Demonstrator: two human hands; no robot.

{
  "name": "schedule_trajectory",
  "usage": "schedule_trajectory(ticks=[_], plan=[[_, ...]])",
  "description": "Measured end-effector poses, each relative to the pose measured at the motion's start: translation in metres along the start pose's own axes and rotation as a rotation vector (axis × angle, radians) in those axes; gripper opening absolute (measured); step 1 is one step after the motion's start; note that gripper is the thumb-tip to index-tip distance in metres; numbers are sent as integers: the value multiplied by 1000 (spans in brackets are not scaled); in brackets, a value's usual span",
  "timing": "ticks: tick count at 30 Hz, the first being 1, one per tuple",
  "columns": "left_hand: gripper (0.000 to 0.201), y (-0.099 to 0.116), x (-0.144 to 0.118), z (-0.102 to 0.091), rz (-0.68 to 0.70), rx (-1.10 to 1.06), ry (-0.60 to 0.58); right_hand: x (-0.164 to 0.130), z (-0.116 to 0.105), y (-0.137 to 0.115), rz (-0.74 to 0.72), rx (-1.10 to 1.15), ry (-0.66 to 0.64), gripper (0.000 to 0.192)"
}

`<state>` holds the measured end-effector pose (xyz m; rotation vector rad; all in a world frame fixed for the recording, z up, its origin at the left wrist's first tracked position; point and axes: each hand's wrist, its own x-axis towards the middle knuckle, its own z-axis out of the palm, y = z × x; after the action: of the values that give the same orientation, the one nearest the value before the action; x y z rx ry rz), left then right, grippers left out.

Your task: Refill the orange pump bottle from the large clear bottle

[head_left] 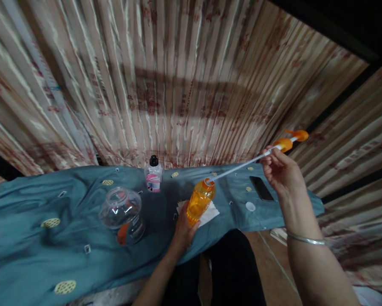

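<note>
My left hand (185, 229) is wrapped round the lower part of an orange see-through bottle (201, 199), which leans to the right with its mouth uncapped. In my right hand (281, 168) I pinch a pump dispenser top (284, 145) just below its orange collar. From there its long pale dip tube (241, 165) slants down to the left, the lower end at the bottle's mouth. Whether the tube's tip is inside the neck I cannot tell. Beneath the bottle lies a white tissue (210, 213).
A clear round plastic jar (122, 214) stands to the left, near a small clear bottle (153, 175) with a black cap. On the right lie a phone (261, 188) and a white disc (250, 206). Curtains (184, 85) hang behind the teal cloth (72, 216).
</note>
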<state>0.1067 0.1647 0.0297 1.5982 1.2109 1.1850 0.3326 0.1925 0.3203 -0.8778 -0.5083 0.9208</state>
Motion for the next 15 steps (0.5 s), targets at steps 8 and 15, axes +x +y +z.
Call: schedule_trajectory(ticks=[8,15], plan=[[73,1,-1,-1,8,18,5,-36,27,21,-252,-390,-435,22],[73,3,-1,-2,14,4,-15,-58,24,102,-128,-480,-517,21]])
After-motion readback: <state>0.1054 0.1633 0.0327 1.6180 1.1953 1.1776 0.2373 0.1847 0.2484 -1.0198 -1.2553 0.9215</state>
